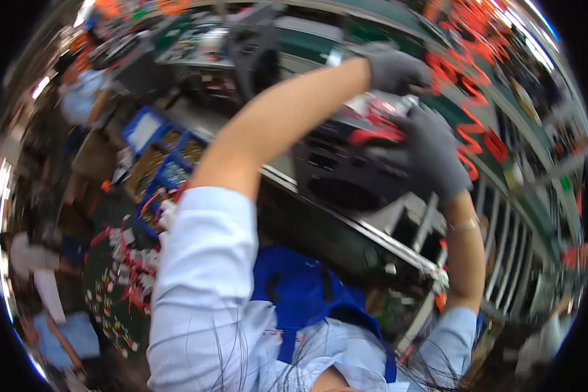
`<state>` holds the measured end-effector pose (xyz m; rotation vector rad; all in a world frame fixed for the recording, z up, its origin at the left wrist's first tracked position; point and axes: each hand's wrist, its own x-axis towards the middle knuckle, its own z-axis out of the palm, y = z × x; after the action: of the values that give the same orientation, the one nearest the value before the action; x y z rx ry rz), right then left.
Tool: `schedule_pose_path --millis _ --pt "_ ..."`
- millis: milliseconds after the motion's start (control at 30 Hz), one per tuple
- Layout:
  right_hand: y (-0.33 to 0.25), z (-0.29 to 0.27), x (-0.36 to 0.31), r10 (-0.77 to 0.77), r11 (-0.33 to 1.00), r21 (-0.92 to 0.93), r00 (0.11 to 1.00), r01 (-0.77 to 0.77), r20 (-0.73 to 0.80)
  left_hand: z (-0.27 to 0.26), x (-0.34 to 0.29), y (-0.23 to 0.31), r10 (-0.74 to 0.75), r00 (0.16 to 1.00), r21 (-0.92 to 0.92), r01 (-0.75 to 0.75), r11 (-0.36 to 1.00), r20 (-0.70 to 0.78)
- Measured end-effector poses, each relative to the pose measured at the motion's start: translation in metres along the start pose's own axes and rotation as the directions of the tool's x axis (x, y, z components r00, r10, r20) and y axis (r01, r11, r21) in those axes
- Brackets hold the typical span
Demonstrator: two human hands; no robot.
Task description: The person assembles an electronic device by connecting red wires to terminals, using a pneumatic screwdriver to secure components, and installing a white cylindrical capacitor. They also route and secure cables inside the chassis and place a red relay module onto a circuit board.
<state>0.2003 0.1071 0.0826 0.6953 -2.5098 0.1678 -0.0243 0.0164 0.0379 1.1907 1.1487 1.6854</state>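
Both my hands wear grey gloves and are blurred. My left hand (398, 69) is at the far side of a black plastic housing (330, 163), its fingers curled; anything in them is hidden. My right hand (438, 153) reaches over the housing's right part, with bent fingers around a smeared red piece (379, 135) whose kind I cannot tell. A large round opening shows in the housing's near face. Shiny clear and reddish material (375, 106) lies between the hands on top of the housing.
Blue bins (165, 163) of small parts stand left, above a green surface with red wires (134, 271). Orange coiled hoses (467, 85) hang at right, near metal rollers (503, 242). Another black housing (258, 49) stands beyond. Other people (81, 95) are at the left.
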Motion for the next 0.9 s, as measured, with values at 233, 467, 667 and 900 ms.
schedule_pose_path --millis 233,467,667,900 --pt "0.012 0.002 -0.011 0.073 0.995 0.053 0.986 -0.082 0.15 0.061 -0.022 -0.011 -0.337 0.928 0.286 0.37 0.884 -0.16" --pt "0.046 -0.042 -0.103 -0.039 0.994 0.064 0.819 0.092 -0.572 0.06 -0.012 -0.006 -0.603 0.726 -0.076 0.617 0.783 -0.33" --pt "0.072 0.03 -0.337 0.9 0.136 0.9 -0.327 -0.413 -0.286 0.04 -0.013 -0.014 -0.409 0.912 0.278 0.4 0.873 -0.027" --pt "0.06 0.198 -0.501 0.149 -0.864 0.233 -0.216 0.446 0.965 0.037 -0.028 -0.012 -0.415 0.91 0.374 0.38 0.846 0.014"
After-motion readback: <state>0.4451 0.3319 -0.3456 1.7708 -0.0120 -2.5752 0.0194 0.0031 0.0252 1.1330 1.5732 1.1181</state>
